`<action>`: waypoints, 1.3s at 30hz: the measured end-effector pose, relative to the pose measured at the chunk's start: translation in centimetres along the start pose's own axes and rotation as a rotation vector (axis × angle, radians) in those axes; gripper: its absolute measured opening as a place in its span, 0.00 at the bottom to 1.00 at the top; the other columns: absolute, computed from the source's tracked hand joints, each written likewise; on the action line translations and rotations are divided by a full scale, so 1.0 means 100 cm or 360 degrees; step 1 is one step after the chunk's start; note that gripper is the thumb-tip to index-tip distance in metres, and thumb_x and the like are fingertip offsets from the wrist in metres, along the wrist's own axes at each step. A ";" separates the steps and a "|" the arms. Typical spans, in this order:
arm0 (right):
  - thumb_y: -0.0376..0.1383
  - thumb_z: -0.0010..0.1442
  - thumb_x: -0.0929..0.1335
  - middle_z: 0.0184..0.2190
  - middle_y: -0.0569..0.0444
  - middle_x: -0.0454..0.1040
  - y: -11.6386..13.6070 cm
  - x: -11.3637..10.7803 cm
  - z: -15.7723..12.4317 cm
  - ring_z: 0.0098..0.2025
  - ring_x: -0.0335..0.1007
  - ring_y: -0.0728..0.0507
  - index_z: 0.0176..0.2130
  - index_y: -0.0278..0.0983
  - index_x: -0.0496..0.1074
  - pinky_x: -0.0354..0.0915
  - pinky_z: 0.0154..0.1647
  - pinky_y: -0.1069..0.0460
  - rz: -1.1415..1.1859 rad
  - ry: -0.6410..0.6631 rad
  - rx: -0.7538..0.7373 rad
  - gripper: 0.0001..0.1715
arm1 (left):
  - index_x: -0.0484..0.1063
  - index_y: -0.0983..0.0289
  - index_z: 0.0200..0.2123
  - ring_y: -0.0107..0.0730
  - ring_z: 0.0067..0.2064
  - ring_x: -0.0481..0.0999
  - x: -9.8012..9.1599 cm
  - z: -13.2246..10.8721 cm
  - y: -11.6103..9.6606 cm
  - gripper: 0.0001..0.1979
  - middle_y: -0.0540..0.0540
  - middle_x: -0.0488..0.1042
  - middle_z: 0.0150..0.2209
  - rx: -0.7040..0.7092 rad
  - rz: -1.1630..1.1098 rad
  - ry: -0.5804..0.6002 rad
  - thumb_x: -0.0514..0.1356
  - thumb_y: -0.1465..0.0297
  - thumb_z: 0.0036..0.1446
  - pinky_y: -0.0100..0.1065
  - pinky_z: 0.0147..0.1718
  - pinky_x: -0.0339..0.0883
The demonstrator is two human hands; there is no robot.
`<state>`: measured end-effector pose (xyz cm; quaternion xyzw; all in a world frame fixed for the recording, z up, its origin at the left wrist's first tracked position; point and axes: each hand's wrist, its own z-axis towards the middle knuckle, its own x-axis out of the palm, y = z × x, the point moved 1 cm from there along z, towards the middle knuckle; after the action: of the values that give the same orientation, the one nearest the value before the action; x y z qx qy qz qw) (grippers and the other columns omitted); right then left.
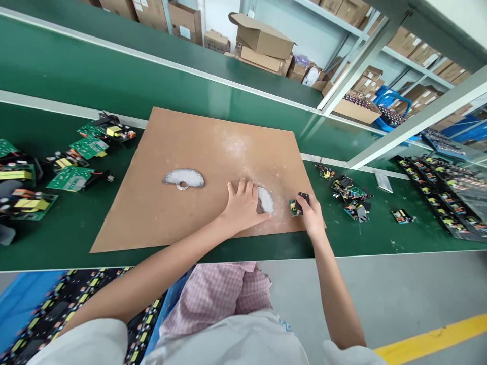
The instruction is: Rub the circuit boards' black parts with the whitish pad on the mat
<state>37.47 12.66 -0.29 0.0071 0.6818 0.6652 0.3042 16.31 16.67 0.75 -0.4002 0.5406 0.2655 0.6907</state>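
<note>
A brown board lies on the green bench. Fingers spread, my left hand rests flat on it, thumb at the lower edge of a white curved piece with a dark rim; part of that piece is hidden behind the hand. To its right, my right hand is closed around a small circuit board with a black part on top, held at the brown board's right edge. A second white half-disc piece with a hole at its lower middle lies further left.
Green circuit boards with wires are piled at the left. More small boards lie at the right, beside black trays of boards. A white frame post slants over the right side. Below left stands a blue bin with boards.
</note>
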 end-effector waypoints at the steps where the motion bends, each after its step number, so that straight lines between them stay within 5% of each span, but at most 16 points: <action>1: 0.50 0.51 0.64 0.27 0.53 0.72 0.001 -0.001 0.000 0.32 0.69 0.43 0.32 0.36 0.67 0.64 0.32 0.52 -0.0018 0.0020 -0.0014 0.20 | 0.58 0.73 0.59 0.60 0.63 0.51 -0.001 0.001 0.001 0.41 0.71 0.57 0.61 0.0013 0.0000 -0.0003 0.58 0.49 0.51 0.65 0.59 0.42; 5: 0.51 0.53 0.62 0.28 0.50 0.73 0.014 0.008 -0.005 0.32 0.70 0.41 0.35 0.36 0.67 0.64 0.31 0.51 -0.0226 0.0094 -0.0124 0.21 | 0.57 0.73 0.60 0.59 0.65 0.45 -0.003 0.008 0.012 0.42 0.70 0.54 0.63 0.0039 -0.0020 0.0030 0.60 0.50 0.50 0.65 0.60 0.36; 10: 0.45 0.62 0.58 0.30 0.48 0.73 0.038 0.047 -0.022 0.31 0.71 0.40 0.39 0.36 0.65 0.61 0.29 0.52 -0.0813 0.0246 -0.0518 0.16 | 0.55 0.73 0.61 0.61 0.66 0.43 -0.002 0.010 0.019 0.47 0.70 0.53 0.64 0.0033 -0.0075 0.0121 0.61 0.46 0.48 0.68 0.59 0.36; 16: 0.37 0.65 0.58 0.32 0.44 0.73 0.056 0.087 0.004 0.31 0.72 0.37 0.41 0.32 0.63 0.58 0.27 0.51 -0.1401 0.0244 -0.0647 0.11 | 0.55 0.73 0.61 0.62 0.66 0.46 -0.001 0.008 0.018 0.46 0.72 0.56 0.62 0.0081 -0.0024 0.0122 0.60 0.46 0.50 0.71 0.57 0.39; 34: 0.36 0.66 0.59 0.31 0.46 0.73 0.056 0.080 -0.010 0.31 0.72 0.37 0.41 0.32 0.62 0.56 0.25 0.52 -0.1638 0.0294 -0.0606 0.09 | 0.58 0.75 0.59 0.61 0.66 0.45 -0.006 0.009 0.012 0.44 0.73 0.54 0.62 0.0033 -0.0045 0.0196 0.62 0.49 0.49 0.72 0.57 0.38; 39: 0.38 0.67 0.58 0.34 0.45 0.74 0.059 0.091 0.007 0.33 0.73 0.37 0.44 0.32 0.62 0.59 0.29 0.51 -0.1591 0.0185 -0.0587 0.11 | 0.54 0.74 0.62 0.61 0.66 0.45 -0.005 0.010 0.012 0.44 0.73 0.56 0.62 0.0030 -0.0052 0.0181 0.61 0.50 0.51 0.72 0.57 0.38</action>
<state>28.04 17.76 1.46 -0.4088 0.4897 0.5472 0.5418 15.76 18.18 0.98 -0.4168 0.5748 0.2259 0.6670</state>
